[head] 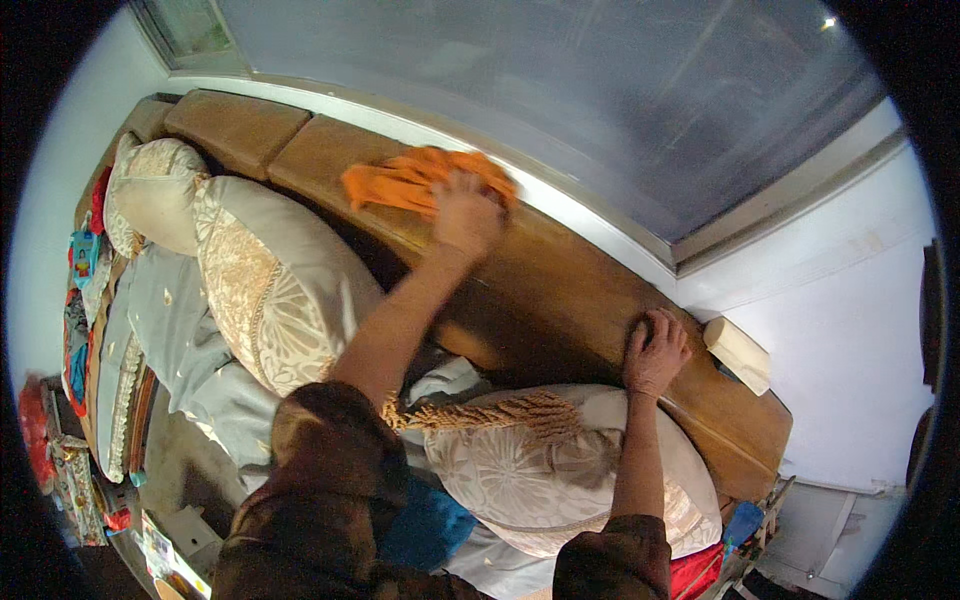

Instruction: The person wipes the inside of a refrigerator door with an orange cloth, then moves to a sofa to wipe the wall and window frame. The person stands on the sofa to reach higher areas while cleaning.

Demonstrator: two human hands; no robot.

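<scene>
My left hand [471, 214] presses down on a crumpled orange cloth [397, 180], its fingers blurred and partly sunk in the folds. Beneath the cloth runs the top of a brown sofa backrest [547, 277]. Farther right, my right hand [658, 352] rests on that same backrest top with nothing in it. Under my left forearm leans a large cream patterned cushion [277, 277]. A second patterned cushion [517, 465] lies by my right forearm, with a twisted tan tasselled cord [487, 414] across it.
Behind the backrest is a white sill [592, 217] below a large window pane [540, 97]. A cream block-like object [737, 352] stands at the backrest's right end. More cushions [154, 187] and a grey cover [169, 300] lie left. Cluttered items [79, 480] sit at lower left.
</scene>
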